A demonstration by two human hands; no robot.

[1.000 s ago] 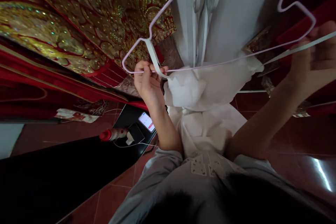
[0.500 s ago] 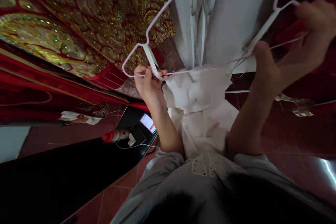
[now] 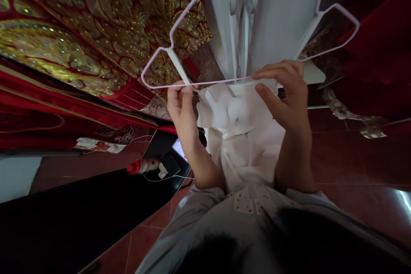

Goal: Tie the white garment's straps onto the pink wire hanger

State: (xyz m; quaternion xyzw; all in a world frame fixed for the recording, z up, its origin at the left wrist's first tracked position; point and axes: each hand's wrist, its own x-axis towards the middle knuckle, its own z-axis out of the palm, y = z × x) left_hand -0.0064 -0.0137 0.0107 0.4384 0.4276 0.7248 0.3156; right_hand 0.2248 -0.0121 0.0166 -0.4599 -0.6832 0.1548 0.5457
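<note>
A pale pink hanger (image 3: pixel 218 81) hangs before me, its lower bar running across the top of a white garment (image 3: pixel 239 115). White straps loop over the hanger's notches, the left strap (image 3: pixel 177 65) near my left hand and the right strap (image 3: pixel 308 37) beyond my right. At the bar's left part, my left hand (image 3: pixel 182 105) pinches the lower end of the left strap, close to the garment's top corner. My right hand (image 3: pixel 287 94) is by the right top edge of the garment, thumb and fingers apart, fingertips at the bar. Its fingers hide part of the right strap.
Red and gold sequinned clothing (image 3: pixel 128 21) hangs at left, dark red cloth (image 3: pixel 382 64) at right. Behind the hanger are pale grey panels (image 3: pixel 285 13). Below left, a black table (image 3: pixel 96 218) bears a phone (image 3: pixel 180 150), a red-capped bottle (image 3: pixel 144 166) and a white cable.
My right hand has moved left and inward from the hanger's right end to the garment's right top edge. The hanger has shifted slightly left. My left hand stays at the left strap.
</note>
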